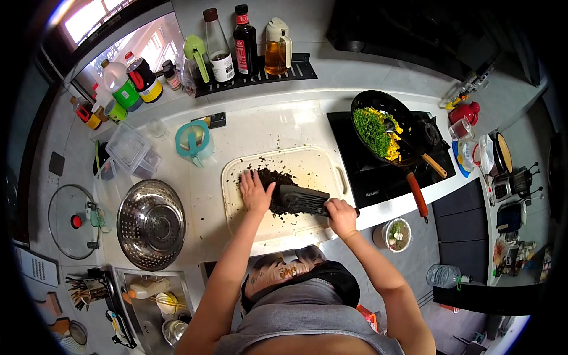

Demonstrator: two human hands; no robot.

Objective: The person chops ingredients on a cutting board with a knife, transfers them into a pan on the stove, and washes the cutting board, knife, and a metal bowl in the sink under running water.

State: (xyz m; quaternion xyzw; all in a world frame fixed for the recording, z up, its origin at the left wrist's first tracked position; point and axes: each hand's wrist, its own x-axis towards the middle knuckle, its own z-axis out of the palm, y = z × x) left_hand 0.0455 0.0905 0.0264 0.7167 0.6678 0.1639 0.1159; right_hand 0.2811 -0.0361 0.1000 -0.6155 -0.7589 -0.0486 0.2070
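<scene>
**First:** And here's the picture: a broad, flat black blade with a dark handle (303, 200), lying over a heap of finely chopped dark-brown pieces (273, 176) on the cream rectangular cutting board (319, 168)!

**Second:** Where's that heap from the hands?

**First:** Left and a touch farther off from the right hand (341, 218), which is clamped round the handle by the board's right edge, towards the near corner. The left hand (254, 192) is much the nearer, right at the heap's left side, nearer the board's left edge, fingers apart, gripping nothing. Whether its palm presses on any pieces, nobody can tell from here.

**Second:** And the blade's long axis?

**First:** Roughly along the board's far edge, handle right, tip left, pointing at the left hand!

**Second:** The count, please!

**First:** Two hands, one blade, one board, one main heap; the pieces are beyond counting. Over on the cooktop (373, 189), one round black wok (371, 99) with two foods, one chopped green (373, 131), one crumbly yellow (393, 148).
</scene>
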